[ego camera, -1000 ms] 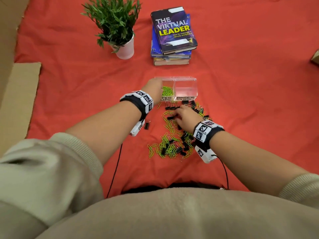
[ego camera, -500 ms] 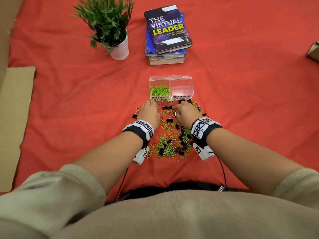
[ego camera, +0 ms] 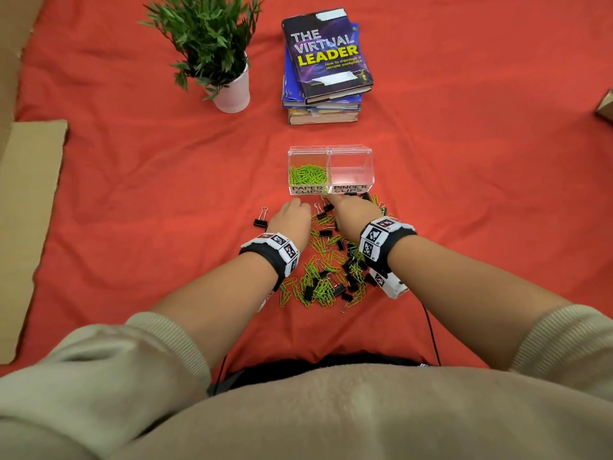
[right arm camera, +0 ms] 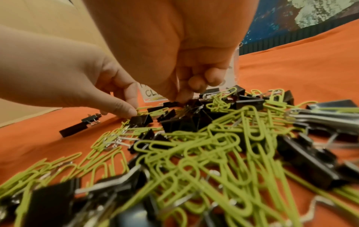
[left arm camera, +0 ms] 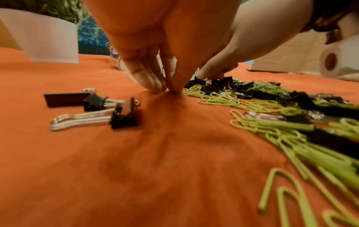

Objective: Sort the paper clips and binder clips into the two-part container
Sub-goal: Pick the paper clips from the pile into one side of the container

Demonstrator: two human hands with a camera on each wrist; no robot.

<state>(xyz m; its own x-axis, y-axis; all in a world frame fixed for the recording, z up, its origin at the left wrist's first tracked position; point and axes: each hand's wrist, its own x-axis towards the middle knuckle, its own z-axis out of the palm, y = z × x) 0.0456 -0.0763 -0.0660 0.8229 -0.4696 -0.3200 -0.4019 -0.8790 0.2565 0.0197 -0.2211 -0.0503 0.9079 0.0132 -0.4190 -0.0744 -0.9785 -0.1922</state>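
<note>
Left hand [ego camera: 292,218] back from container [ego camera: 350,151]; both grips pinching clips [ego camera: 326,273], right hand [ego camera: 355,215] too.

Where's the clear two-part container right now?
In the head view, the container sits mid-cloth, just beyond the clip pile, nearer than the book stack.

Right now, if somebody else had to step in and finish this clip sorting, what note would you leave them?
Left hand: fingertips down on the red cloth at the pile's edge, pinching at a green paper clip; a firm grip isn't clear.
Right hand: fingers curled into the mixed pile, on a black binder clip.
Container: just beyond the pile. The paper clips compartment holds a heap of green clips; the binder clips compartment looks empty.
Left: most of the pile, plus two stray binder clips to the left.
</note>
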